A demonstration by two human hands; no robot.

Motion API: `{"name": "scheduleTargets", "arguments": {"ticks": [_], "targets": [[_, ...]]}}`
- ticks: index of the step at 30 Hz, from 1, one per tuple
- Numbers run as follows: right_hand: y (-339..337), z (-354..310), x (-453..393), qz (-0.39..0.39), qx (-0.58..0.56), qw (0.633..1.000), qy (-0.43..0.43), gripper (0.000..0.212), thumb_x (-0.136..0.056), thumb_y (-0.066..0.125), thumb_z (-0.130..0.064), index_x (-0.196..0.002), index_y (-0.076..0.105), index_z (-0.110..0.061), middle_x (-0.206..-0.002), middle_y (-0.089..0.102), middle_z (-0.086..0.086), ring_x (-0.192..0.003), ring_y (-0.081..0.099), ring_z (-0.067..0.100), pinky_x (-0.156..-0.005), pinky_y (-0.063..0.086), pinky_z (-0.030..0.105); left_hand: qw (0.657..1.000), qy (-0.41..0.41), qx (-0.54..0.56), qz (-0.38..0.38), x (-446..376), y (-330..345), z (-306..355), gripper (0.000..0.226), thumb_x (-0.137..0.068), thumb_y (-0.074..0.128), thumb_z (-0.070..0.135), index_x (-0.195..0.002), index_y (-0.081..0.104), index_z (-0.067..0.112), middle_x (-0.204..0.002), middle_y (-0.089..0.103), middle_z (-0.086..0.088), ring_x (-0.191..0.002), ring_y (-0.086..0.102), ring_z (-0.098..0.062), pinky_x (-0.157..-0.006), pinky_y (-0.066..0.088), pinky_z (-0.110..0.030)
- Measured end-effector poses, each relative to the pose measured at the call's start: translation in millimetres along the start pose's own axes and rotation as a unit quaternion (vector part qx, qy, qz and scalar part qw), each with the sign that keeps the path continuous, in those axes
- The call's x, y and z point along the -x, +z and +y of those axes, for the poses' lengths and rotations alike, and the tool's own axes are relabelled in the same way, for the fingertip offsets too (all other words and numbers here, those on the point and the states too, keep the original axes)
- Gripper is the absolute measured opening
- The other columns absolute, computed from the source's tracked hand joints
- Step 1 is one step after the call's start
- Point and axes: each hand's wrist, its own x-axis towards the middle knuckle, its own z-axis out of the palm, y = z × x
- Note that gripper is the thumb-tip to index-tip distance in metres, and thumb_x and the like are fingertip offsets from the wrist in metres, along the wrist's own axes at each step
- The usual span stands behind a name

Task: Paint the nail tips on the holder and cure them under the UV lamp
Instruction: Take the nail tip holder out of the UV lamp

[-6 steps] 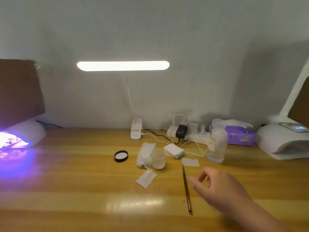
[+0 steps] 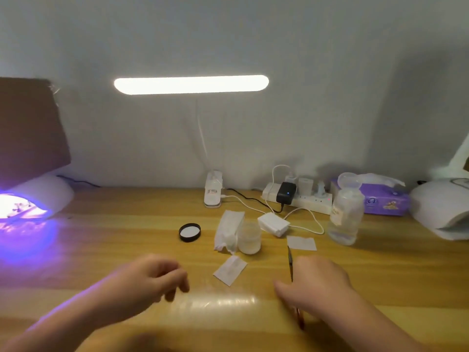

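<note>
Two bare hands hover low over the glossy yellow wooden desk (image 2: pixel 101 250), and the scene reads from the far left across.

Far out beyond the left hand (image 2: pixel 149 280), the white domed UV lamp (image 2: pixel 38 196) glows violet at its mouth; blurred shapes sit inside the glow, perhaps the nail tips on their holder, though I cannot tell. The left hand itself floats with fingers loosely curled and holding nothing. Ahead of it and to its right lie a round black lid with a pale liner (image 2: pixel 189 232), then a crumpled white wipe (image 2: pixel 228 232) leaning against a small frosted translucent jar (image 2: pixel 250 237). Between the two hands rests a small white rectangular pad (image 2: pixel 229 270).

The right hand (image 2: pixel 317 283) is lowered over a thin brush with a dark tip and reddish handle (image 2: pixel 290 260), which lies on the desk beneath it; the tip shows beyond the knuckles and the handle end near the wrist. Whether the fingers have closed on it is hidden, so I cannot tell. Just past the brush tip is a second white pad (image 2: pixel 302 243); farther right stands a clear plastic bottle (image 2: pixel 346 214).

Risks, as I judge them: a clumsy pickup could roll the slim brush and smear gel on the desk, and a wide sweep toward the jar could tip it, open as it seems.
</note>
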Motion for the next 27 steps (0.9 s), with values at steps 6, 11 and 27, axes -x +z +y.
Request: {"name": "scheduleTargets", "arguments": {"ticks": [6, 11, 27], "targets": [[10, 8, 2, 0.003, -0.053, 0.999, 0.001, 0.034, -0.086, 0.046, -0.039, -0.059, 0.047, -0.018, -0.060, 0.049, -0.004, -0.056, 0.047, 0.014, -0.046, 0.032, 0.025, 0.965, -0.090, -0.180, 0.167, -62, 37, -9, 0.029, -0.095, 0.044, 0.034, -0.080, 0.063, 0.018, -0.074, 0.064, 0.004, -0.065, 0.054, -0.016, -0.060, 0.040, -0.028], [14, 8, 8, 0.027, -0.065, 0.997, -0.009, 0.033, -0.084, 0.046, -0.035, -0.055, 0.043, -0.019, -0.055, 0.041, -0.004, -0.051, 0.041, 0.015, -0.045, 0.029, 0.025, 0.945, -0.075, -0.192, 0.253, -60, 63, -25, 0.027, -0.096, 0.040, 0.048, -0.081, 0.054, 0.029, -0.077, 0.061, 0.010, -0.071, 0.057, -0.005, -0.055, 0.040, -0.025], [0, 0, 11, 0.031, -0.058, 0.998, 0.005, 0.028, -0.088, 0.046, -0.027, -0.062, 0.044, -0.018, -0.062, 0.045, -0.003, -0.056, 0.043, 0.016, -0.046, 0.030, 0.026, 0.982, -0.137, -0.046, 0.125, -82, 46, -23, 0.025, -0.086, 0.056, 0.049, -0.079, 0.055, 0.024, -0.068, 0.061, 0.009, -0.061, 0.052, -0.012, -0.058, 0.038, -0.024]]}}
